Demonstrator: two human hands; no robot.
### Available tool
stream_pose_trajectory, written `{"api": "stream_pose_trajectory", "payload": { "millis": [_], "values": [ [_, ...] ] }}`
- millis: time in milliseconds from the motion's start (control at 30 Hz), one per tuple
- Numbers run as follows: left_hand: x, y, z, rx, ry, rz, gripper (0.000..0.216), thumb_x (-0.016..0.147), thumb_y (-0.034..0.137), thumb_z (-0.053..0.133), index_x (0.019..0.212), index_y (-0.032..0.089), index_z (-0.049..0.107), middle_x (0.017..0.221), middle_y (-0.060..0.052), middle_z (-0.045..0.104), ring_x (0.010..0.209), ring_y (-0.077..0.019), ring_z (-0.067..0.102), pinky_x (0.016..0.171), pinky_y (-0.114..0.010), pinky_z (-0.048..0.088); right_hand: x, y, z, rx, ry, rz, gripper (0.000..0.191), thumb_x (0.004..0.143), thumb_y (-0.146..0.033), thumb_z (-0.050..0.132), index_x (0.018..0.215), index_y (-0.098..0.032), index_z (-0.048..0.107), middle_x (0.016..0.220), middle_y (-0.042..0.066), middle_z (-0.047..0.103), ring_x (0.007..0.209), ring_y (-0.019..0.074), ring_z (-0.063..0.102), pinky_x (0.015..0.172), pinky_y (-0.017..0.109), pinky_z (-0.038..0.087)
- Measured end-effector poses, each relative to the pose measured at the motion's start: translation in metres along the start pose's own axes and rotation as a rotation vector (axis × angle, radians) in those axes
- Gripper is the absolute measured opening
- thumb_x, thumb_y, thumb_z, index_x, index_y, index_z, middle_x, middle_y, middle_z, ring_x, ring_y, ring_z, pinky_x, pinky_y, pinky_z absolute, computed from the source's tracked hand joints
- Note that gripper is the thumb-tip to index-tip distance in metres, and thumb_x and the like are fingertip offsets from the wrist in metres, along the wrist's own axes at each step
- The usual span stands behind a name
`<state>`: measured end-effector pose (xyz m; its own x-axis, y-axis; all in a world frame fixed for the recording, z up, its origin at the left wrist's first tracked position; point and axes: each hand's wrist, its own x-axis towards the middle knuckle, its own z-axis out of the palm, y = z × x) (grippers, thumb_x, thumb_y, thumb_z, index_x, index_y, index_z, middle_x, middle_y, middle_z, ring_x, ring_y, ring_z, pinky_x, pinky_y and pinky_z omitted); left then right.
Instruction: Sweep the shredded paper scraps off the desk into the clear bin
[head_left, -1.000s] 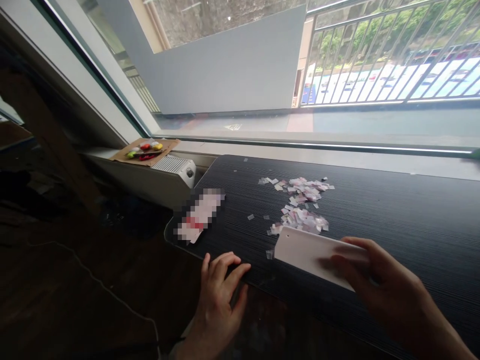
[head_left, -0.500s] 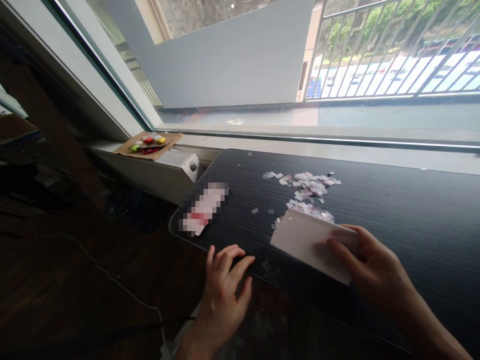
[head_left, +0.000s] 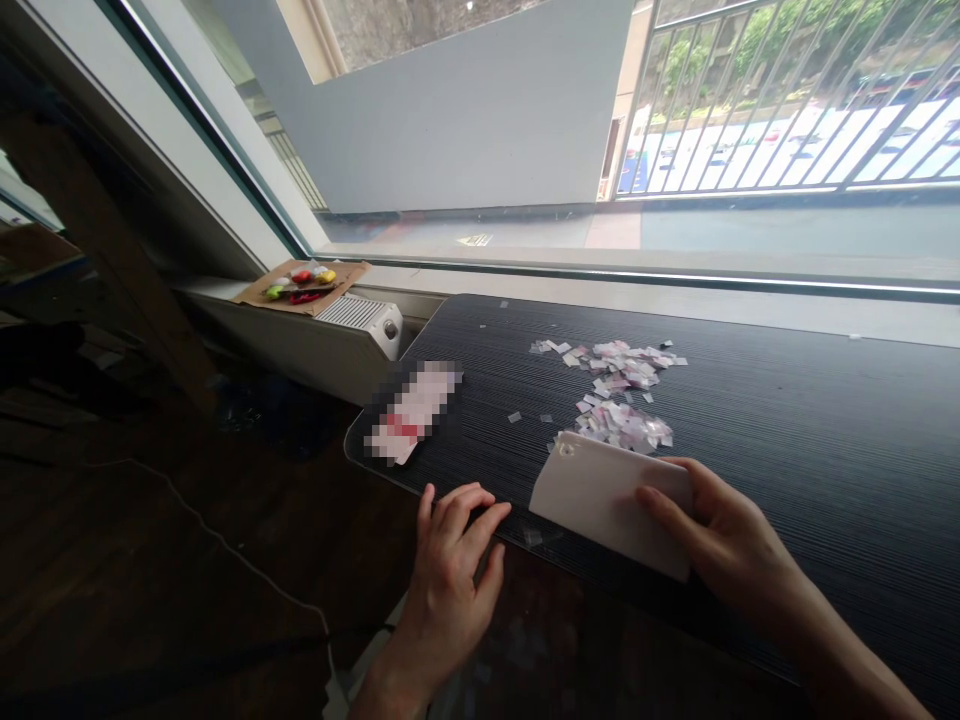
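My right hand (head_left: 712, 515) grips a white card (head_left: 607, 495) by its right end, thumb on the near face. The card is tilted over the dark tabletop (head_left: 795, 440), and a small mark or hole shows at its upper left corner. Just beyond the card's upper edge lies a heap of small pale paper scraps (head_left: 622, 425), with a second cluster of scraps (head_left: 619, 362) behind it. My left hand (head_left: 457, 565) is at the table's front edge, fingers spread and slightly bent, holding nothing. Beside it, a few clear scraps (head_left: 534, 537) rest near the edge.
A pink and red blurred-out item (head_left: 412, 412) lies at the table's left end. Left of the table, a brown cardboard piece (head_left: 259, 290) with colourful small objects sits on a ledge beside a white radiator (head_left: 367, 320). A window runs along the back; a white cord (head_left: 225, 540) crosses the floor.
My right hand has drawn the card slightly left and toward me, exposing more of the nearer scrap heap. My left hand stays almost where it was.
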<state>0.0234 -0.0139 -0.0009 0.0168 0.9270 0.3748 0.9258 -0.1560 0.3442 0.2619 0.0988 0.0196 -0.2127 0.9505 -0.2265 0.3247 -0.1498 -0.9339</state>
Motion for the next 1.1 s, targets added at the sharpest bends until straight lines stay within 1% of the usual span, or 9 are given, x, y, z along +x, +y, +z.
{"api": "stream_pose_trajectory", "payload": {
  "millis": [100, 167, 300, 567, 667, 867, 933, 1033, 1100],
  "values": [
    [-0.001, 0.0, 0.0, -0.006, -0.004, -0.001, 0.039, 0.089, 0.005, 0.047, 0.122, 0.024, 0.058, 0.115, -0.007, 0.062, 0.12, -0.0238, 0.057, 0.114, -0.065, 0.028, 0.006, 0.005, -0.001, -0.034, -0.028, -0.005, 0.038, 0.08, -0.056, 0.063, 0.098, -0.023, 0.062, 0.072, 0.001, 0.07, 0.059, 0.0194, 0.063, 0.045, 0.027, 0.048],
    [-0.001, 0.0, 0.0, -0.01, -0.001, -0.001, 0.039, 0.09, 0.005, 0.047, 0.123, 0.023, 0.057, 0.115, -0.007, 0.061, 0.12, -0.0236, 0.056, 0.115, -0.064, 0.028, 0.006, 0.001, 0.001, -0.031, -0.053, -0.006, 0.036, 0.081, -0.054, 0.062, 0.098, -0.023, 0.062, 0.069, -0.001, 0.067, 0.058, 0.0176, 0.061, 0.045, 0.025, 0.046],
    [-0.002, 0.0, 0.001, -0.014, -0.007, -0.003, 0.041, 0.089, 0.005, 0.047, 0.124, 0.024, 0.057, 0.116, -0.007, 0.061, 0.121, -0.0236, 0.055, 0.116, -0.064, 0.026, -0.001, -0.011, 0.005, 0.006, -0.052, -0.002, 0.029, 0.083, -0.048, 0.061, 0.097, -0.023, 0.063, 0.07, -0.002, 0.067, 0.059, 0.0158, 0.06, 0.047, 0.023, 0.045],
    [-0.002, -0.001, 0.002, -0.01, 0.008, 0.003, 0.041, 0.088, 0.005, 0.048, 0.123, 0.024, 0.057, 0.115, -0.007, 0.061, 0.119, -0.0238, 0.057, 0.115, -0.064, 0.026, -0.006, -0.003, 0.003, -0.007, -0.163, -0.004, 0.036, 0.083, -0.056, 0.06, 0.097, -0.022, 0.063, 0.073, 0.0, 0.069, 0.062, 0.0186, 0.065, 0.047, 0.025, 0.049],
    [-0.002, -0.002, 0.002, -0.009, 0.006, 0.007, 0.04, 0.089, 0.005, 0.047, 0.123, 0.024, 0.057, 0.115, -0.007, 0.061, 0.119, -0.0237, 0.056, 0.115, -0.064, 0.027, -0.014, -0.007, -0.001, -0.008, -0.151, 0.005, 0.032, 0.084, -0.053, 0.059, 0.096, -0.023, 0.064, 0.07, -0.001, 0.068, 0.061, 0.0179, 0.064, 0.047, 0.024, 0.049],
    [-0.002, -0.003, 0.002, -0.004, -0.001, 0.012, 0.041, 0.089, 0.005, 0.048, 0.124, 0.024, 0.056, 0.117, -0.007, 0.061, 0.121, -0.023, 0.056, 0.116, -0.062, 0.026, -0.015, -0.013, -0.005, -0.028, -0.036, -0.041, 0.034, 0.081, -0.053, 0.063, 0.097, -0.022, 0.064, 0.069, 0.0, 0.069, 0.058, 0.0182, 0.063, 0.047, 0.025, 0.05],
    [-0.002, -0.002, 0.002, -0.003, 0.003, 0.007, 0.04, 0.089, 0.005, 0.047, 0.124, 0.024, 0.057, 0.117, -0.007, 0.061, 0.12, -0.023, 0.057, 0.116, -0.062, 0.026, -0.016, -0.013, -0.003, -0.072, -0.026, -0.065, 0.032, 0.081, -0.051, 0.062, 0.095, -0.022, 0.064, 0.068, -0.001, 0.068, 0.057, 0.0176, 0.061, 0.046, 0.025, 0.049],
    [-0.002, -0.001, 0.001, 0.007, 0.011, 0.009, 0.039, 0.089, 0.007, 0.048, 0.122, 0.023, 0.058, 0.115, -0.007, 0.062, 0.119, -0.0232, 0.058, 0.116, -0.061, 0.027, -0.028, -0.014, -0.003, -0.189, -0.012, -0.127, 0.022, 0.083, -0.044, 0.059, 0.091, -0.025, 0.066, 0.061, -0.004, 0.065, 0.052, 0.015, 0.058, 0.045, 0.023, 0.046],
    [-0.002, -0.003, 0.001, 0.02, 0.018, 0.022, 0.038, 0.089, 0.007, 0.049, 0.122, 0.023, 0.059, 0.115, -0.006, 0.063, 0.118, -0.0229, 0.058, 0.116, -0.06, 0.028, -0.038, -0.012, -0.008, -0.266, -0.017, -0.196, 0.018, 0.083, -0.041, 0.06, 0.091, -0.027, 0.066, 0.06, -0.006, 0.068, 0.049, 0.0144, 0.061, 0.045, 0.022, 0.047]
  ]
}}
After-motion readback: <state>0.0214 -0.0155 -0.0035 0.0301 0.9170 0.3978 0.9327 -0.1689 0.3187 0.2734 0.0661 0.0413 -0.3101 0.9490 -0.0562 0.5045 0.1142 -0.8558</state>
